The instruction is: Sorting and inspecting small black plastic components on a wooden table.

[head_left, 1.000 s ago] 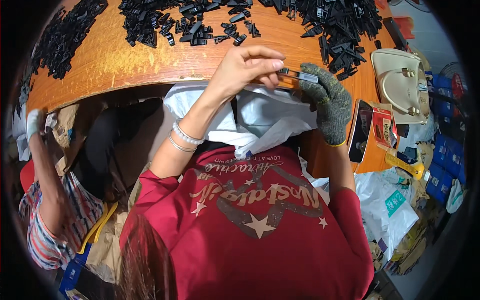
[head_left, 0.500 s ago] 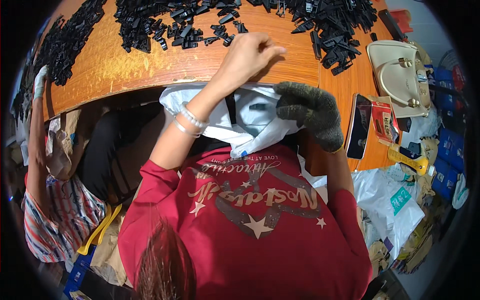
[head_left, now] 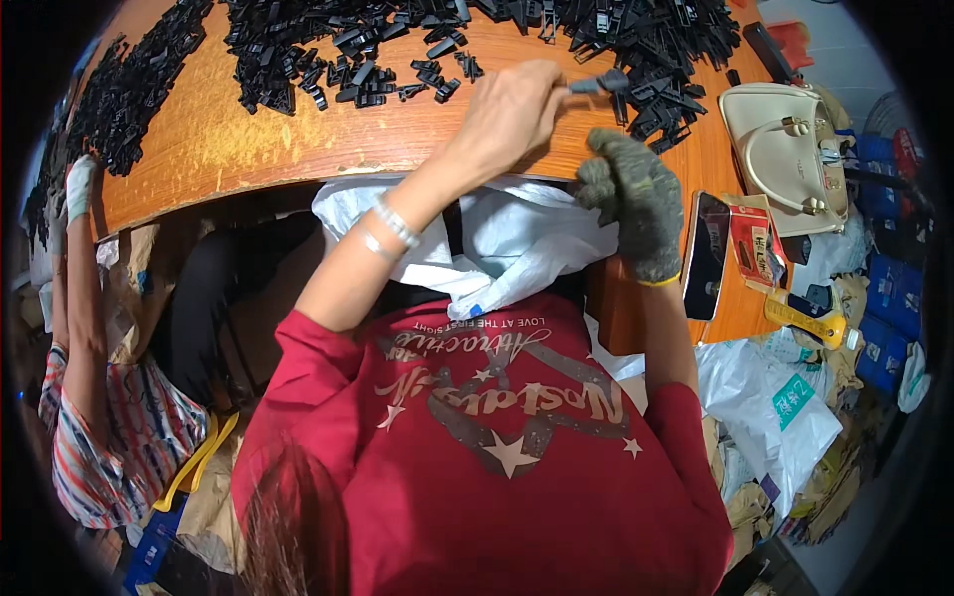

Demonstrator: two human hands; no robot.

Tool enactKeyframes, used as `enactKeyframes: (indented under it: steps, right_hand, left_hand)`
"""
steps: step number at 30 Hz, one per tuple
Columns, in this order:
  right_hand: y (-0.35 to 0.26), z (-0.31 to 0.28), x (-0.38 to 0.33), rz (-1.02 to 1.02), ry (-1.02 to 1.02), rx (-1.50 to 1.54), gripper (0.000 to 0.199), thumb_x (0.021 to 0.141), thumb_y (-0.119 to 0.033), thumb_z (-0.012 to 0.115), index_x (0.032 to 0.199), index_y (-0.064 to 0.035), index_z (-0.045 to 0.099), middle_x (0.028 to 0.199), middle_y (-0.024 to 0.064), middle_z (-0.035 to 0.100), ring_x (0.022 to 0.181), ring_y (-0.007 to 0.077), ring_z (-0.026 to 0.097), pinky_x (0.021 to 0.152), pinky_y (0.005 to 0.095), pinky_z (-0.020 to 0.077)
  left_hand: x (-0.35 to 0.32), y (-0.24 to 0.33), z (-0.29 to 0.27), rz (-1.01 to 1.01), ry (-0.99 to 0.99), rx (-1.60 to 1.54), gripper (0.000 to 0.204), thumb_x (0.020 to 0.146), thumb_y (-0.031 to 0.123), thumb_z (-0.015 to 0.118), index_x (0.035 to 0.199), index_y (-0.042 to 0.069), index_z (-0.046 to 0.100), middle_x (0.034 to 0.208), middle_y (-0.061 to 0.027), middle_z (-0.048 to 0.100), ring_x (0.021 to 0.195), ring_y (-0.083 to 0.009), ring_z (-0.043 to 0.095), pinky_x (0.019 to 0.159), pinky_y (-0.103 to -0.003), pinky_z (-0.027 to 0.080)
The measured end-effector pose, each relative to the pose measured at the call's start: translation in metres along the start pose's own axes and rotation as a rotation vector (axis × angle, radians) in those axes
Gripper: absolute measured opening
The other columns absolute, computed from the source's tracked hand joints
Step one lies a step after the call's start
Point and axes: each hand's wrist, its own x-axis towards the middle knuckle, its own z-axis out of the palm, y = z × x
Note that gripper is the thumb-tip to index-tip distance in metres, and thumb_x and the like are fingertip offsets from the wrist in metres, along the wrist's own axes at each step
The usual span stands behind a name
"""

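At the far edge of the orange-brown wooden counter (head_left: pixel 248 149), head view: bare left hand (head_left: pixel 512 114) raised over the wood, fingers (head_left: pixel 556 89) pinching one end of a small black plastic clip (head_left: pixel 601 84), held just above the surface at the near fringe of the big heap of black plastic clips (head_left: pixel 636 40). Silver bracelets (head_left: pixel 388 230) round the left wrist. Right hand (head_left: pixel 636 199) in a grey knitted glove, just below and to the right of the held clip, apart from it, gloved fingers (head_left: pixel 596 159) curled loosely and holding nothing. Under both hands, open white plastic bag (head_left: pixel 517 243) hanging at the counter's near edge, against a dark red printed shirt (head_left: pixel 477 437). More black clips scattered in a second pile (head_left: pixel 328 50) toward the left. To the right on the counter: cream leather handbag (head_left: pixel 785 154), dark phone (head_left: pixel 708 256) lying flat, red packet (head_left: pixel 747 243) beside it, yellow utility knife (head_left: pixel 805 316) near the corner. At far left, another person's arm (head_left: pixel 79 288) in a striped sleeve, reaching up to the counter with a white-gloved hand (head_left: pixel 75 187).
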Motion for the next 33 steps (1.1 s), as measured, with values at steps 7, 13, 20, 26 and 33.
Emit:
enactKeyframes:
  steps: [7, 13, 20, 26, 33]
  right_hand:
    - [-0.018, 0.015, 0.008, 0.093, -0.200, -0.217, 0.029, 0.087, -0.020, 0.064, 0.107, 0.0000, 0.065, 0.072, 0.0030, 0.062, 0.053, 0.0079, 0.054, 0.045, 0.0195, 0.0389]
    - [-0.002, 0.013, 0.014, -0.246, -0.284, -0.483, 0.028, 0.088, -0.016, 0.062, 0.107, 0.0039, 0.065, 0.072, 0.0027, 0.062, 0.056, 0.0062, 0.054, 0.049, 0.0195, 0.0397]
    - [-0.002, 0.009, 0.037, -1.076, -0.337, -1.136, 0.037, 0.062, -0.002, 0.070, 0.098, -0.0098, 0.068, 0.108, 0.0113, 0.067, 0.092, 0.0297, 0.067, 0.075, 0.0356, 0.0549]
    - [-0.006, 0.015, 0.051, -1.182, -0.383, -1.267, 0.024, 0.077, -0.010, 0.064, 0.099, -0.0133, 0.071, 0.113, 0.0089, 0.066, 0.099, 0.0268, 0.064, 0.081, 0.0381, 0.0526]
    - [-0.026, 0.026, 0.056, -1.087, -0.485, -1.442, 0.024, 0.085, -0.025, 0.062, 0.105, -0.0150, 0.068, 0.107, 0.0053, 0.066, 0.094, 0.0272, 0.063, 0.079, 0.0396, 0.0509]
  left_hand:
    - [-0.055, -0.004, -0.043, 0.209, -0.030, 0.062, 0.012, 0.086, 0.015, 0.063, 0.090, 0.007, 0.056, 0.082, -0.0091, 0.055, 0.061, -0.0278, 0.059, 0.048, -0.037, 0.045]
    - [-0.044, -0.025, -0.061, -0.118, 0.083, 0.331, 0.015, 0.084, 0.013, 0.064, 0.088, -0.001, 0.058, 0.083, -0.0162, 0.058, 0.062, -0.0337, 0.059, 0.055, -0.042, 0.047]
    - [-0.049, -0.023, -0.050, -0.104, -0.122, 0.023, 0.013, 0.079, 0.005, 0.068, 0.087, -0.001, 0.059, 0.080, -0.0148, 0.059, 0.072, -0.0317, 0.058, 0.065, -0.037, 0.047]
    - [-0.046, -0.023, -0.054, -0.213, -0.177, -0.098, 0.010, 0.083, 0.003, 0.064, 0.089, -0.002, 0.059, 0.075, -0.0120, 0.057, 0.065, -0.0223, 0.059, 0.060, -0.034, 0.046]
    - [-0.048, -0.030, -0.052, -0.099, -0.143, -0.058, 0.012, 0.082, 0.005, 0.064, 0.090, -0.004, 0.061, 0.075, -0.0130, 0.056, 0.066, -0.0260, 0.058, 0.063, -0.036, 0.046]
